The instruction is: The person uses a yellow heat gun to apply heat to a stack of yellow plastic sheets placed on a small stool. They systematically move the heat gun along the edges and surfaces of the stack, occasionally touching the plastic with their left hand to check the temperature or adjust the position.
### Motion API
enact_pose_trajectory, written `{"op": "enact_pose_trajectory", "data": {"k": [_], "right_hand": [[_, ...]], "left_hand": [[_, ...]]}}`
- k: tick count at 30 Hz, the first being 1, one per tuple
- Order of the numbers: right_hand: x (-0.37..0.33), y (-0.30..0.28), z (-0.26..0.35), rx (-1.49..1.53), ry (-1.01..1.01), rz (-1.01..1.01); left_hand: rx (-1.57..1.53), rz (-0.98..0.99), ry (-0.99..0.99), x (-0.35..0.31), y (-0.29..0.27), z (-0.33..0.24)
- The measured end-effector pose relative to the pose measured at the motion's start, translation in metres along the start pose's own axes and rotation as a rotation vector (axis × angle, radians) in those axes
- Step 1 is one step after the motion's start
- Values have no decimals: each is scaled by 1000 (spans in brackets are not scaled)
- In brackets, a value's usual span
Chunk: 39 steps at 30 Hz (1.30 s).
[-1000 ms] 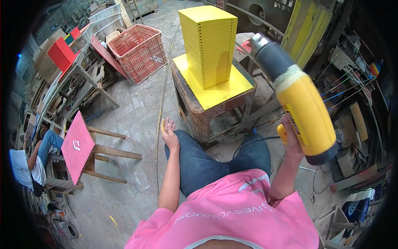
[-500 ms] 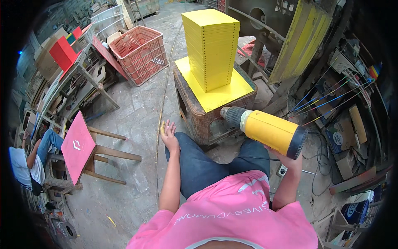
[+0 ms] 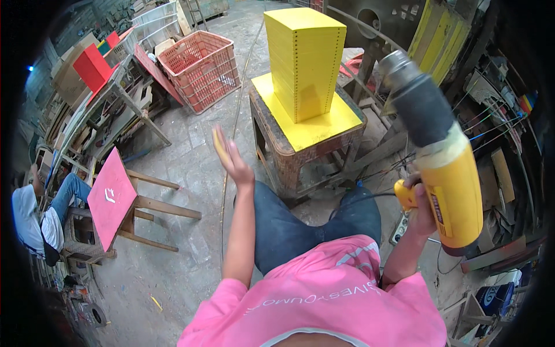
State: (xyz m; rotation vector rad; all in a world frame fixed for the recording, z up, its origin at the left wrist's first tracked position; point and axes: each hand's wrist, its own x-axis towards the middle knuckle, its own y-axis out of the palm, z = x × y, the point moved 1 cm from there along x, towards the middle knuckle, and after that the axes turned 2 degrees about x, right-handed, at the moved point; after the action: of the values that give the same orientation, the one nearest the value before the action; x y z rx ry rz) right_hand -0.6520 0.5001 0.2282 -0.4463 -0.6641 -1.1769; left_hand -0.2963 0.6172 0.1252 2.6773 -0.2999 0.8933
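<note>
In my right hand [image 3: 425, 211] is a yellow heat gun [image 3: 454, 182] with a black collar and a metal nozzle. Its handle is in my grip, and the nozzle points up and away, right of the stack. My left hand [image 3: 236, 163] is raised above my left thigh, fingers stretched out and holding nothing; one finger looks yellow along its edge. Ahead stands a tall stack of yellow sheets [image 3: 303, 63], with rows of small dark marks along its edges. It rests on a wider yellow board [image 3: 344, 120] laid over a worn stool [image 3: 286, 170].
A pink-topped stool [image 3: 113, 196] lies tipped at the left, near a seated person [image 3: 32, 220]. Farther off are a red plastic crate [image 3: 202, 72] and a cluttered bench [image 3: 133, 107]. A power strip [image 3: 399, 228] lies beside my right leg; boards and cartons crowd the right side.
The heat gun has swung right and tilted upward, its nozzle leaving the stool's front edge. My left hand has risen slightly, its fingers straighter. The view has shifted a little.
</note>
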Motion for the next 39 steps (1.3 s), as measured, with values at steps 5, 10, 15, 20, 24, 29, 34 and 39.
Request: {"op": "enact_pose_trajectory", "data": {"k": [5, 10, 15, 20, 24, 29, 34, 39], "right_hand": [[6, 8, 13, -97, -53, -85], [-1, -19, -4, -339, 167, -200], [-12, -42, -18, -376, 269, -46], [-17, -48, -16, -398, 407, 172], [-23, -50, -20, -388, 324, 204], [-22, -44, -12, -328, 135, 42], [-2, -34, -1, -228, -97, -37], [9, -22, 18, 45, -126, -43]], "left_hand": [[-75, 49, 345, 87, 49, -70], [21, 159, 558, 118, 80, -72], [162, 180, 565, 116, 89, -52], [191, 219, 531, 98, 92, -37], [190, 224, 486, 95, 97, -30], [164, 208, 502, 105, 101, -35], [14, 222, 474, 118, 106, -45], [30, 234, 427, 126, 108, -45]]}}
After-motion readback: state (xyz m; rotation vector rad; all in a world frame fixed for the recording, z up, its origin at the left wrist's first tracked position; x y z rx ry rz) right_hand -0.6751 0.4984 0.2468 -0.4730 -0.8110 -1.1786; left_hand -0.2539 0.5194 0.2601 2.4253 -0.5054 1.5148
